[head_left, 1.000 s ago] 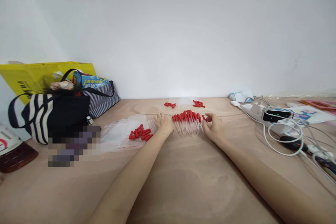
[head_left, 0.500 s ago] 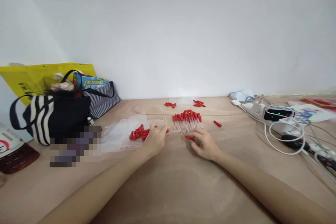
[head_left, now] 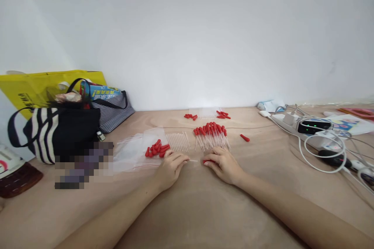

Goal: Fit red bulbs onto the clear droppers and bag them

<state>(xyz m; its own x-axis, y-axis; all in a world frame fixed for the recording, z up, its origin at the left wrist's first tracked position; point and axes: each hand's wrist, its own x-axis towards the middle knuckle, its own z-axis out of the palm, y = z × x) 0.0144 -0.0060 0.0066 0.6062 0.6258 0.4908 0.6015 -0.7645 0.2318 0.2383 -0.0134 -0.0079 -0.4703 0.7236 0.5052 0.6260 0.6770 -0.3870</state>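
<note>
My left hand [head_left: 172, 168] is closed on a thin clear tube [head_left: 193, 160], whose free end points right. Between the fingers of my right hand [head_left: 226, 166] is a red rubber bulb [head_left: 207, 161], partly hidden by them. A small gap lies between tube and bulb. Just beyond my hands lies a fan of droppers [head_left: 212, 135], clear tubes with red bulbs on their far ends. A row of bare tubes [head_left: 179, 141] lies beyond my left hand. Left of that row, a heap of red bulbs [head_left: 157, 148] rests on clear plastic bags [head_left: 128, 152].
One loose bulb [head_left: 244, 137] lies at the right. More bulbs [head_left: 191, 117] and tubes [head_left: 207, 117] lie near the wall. Black striped bag [head_left: 70, 130] and yellow bag [head_left: 35, 81] stand at left. A power strip [head_left: 283, 120] with tangled white cables [head_left: 304, 146] occupies the right.
My left hand has drawn the tube nearer to me, away from the other tubes. The bulb in my right hand has shifted slightly nearer and left. The view has moved a little.
</note>
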